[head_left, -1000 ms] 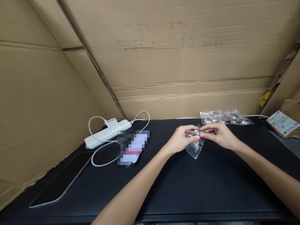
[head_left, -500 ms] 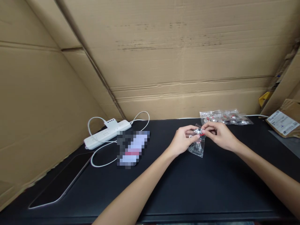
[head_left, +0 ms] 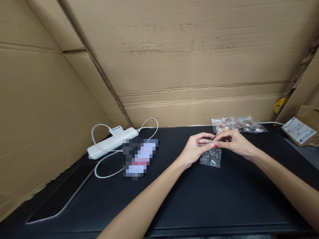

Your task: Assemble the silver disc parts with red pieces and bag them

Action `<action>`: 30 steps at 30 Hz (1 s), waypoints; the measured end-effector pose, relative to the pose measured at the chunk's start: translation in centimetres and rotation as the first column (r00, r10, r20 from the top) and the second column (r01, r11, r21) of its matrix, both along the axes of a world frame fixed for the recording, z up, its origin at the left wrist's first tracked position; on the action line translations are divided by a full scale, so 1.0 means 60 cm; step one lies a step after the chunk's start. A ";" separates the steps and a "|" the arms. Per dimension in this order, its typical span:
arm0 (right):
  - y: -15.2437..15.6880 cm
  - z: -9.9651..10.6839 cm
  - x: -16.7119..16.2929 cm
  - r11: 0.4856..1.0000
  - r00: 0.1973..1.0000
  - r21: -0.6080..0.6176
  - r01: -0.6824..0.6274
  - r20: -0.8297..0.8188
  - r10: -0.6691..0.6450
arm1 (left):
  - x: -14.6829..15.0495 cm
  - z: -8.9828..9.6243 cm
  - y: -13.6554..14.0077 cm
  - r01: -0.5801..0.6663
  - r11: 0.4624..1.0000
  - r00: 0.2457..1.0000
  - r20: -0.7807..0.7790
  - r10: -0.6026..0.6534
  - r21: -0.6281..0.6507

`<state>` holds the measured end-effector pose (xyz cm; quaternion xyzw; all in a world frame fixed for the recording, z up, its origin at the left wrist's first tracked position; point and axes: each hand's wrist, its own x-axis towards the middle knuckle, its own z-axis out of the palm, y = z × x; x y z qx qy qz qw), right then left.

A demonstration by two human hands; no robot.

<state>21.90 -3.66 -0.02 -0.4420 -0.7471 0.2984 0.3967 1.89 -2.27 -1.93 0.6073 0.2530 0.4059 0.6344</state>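
Between my two hands hangs a small clear plastic bag (head_left: 210, 158), its lower part loose above the black table. My left hand (head_left: 195, 148) pinches it from the left with thumb and fingers. From the right, my right hand (head_left: 230, 142) grips the top of the bag, its fingertips close to those of the left. A small red part (head_left: 215, 145) shows at the right fingertips; most of it is hidden, and I cannot tell its kind. Just behind my hands lie several clear bags (head_left: 239, 124) with round, shiny, red-marked items inside.
A white power strip (head_left: 112, 143) with a white cable stands at the back left. In front of it is a blurred-out phone-like object (head_left: 141, 158). A dark flat tablet-like panel (head_left: 64, 192) lies at left. At right sits a brown package (head_left: 301, 127) with a white label. Cardboard walls (head_left: 194, 66) enclose the table.
The bag's lower part has spread out and hangs flatter. The shiny item seen at my fingertips is now mostly hidden, with a red bit at the right fingertips. Both hands stay nearly in place.
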 end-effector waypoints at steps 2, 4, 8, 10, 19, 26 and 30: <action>-0.002 0.001 -0.003 0.999 0.999 0.007 -0.036 -0.006 0.036 | 0.001 -0.002 0.001 -0.007 1.000 1.000 0.022 0.007 0.005; -0.004 0.003 -0.008 0.998 0.998 0.031 -0.047 -0.031 0.048 | 0.002 -0.003 0.003 -0.037 0.999 0.998 0.041 0.036 0.021; -0.010 0.007 -0.017 0.989 0.997 0.146 -0.018 -0.078 0.030 | 0.000 -0.001 0.007 -0.131 0.991 0.990 0.049 0.130 0.018; -0.013 0.009 -0.019 0.976 0.999 0.218 -0.009 -0.036 0.017 | 0.000 0.002 0.007 -0.153 0.988 0.986 0.070 0.152 0.017; -0.013 -0.002 -0.014 0.963 0.999 0.268 0.033 0.027 -0.041 | 0.009 0.006 0.002 -0.153 0.984 0.983 0.119 0.142 0.095; -0.011 -0.015 -0.022 0.982 0.991 0.173 0.072 -0.128 -0.050 | 0.001 -0.003 0.008 -0.212 0.908 0.952 -0.136 0.276 0.362; -0.009 -0.035 -0.029 0.989 0.926 0.061 0.134 -0.363 -0.103 | -0.003 -0.002 0.012 -0.197 0.918 0.948 -0.173 0.268 0.345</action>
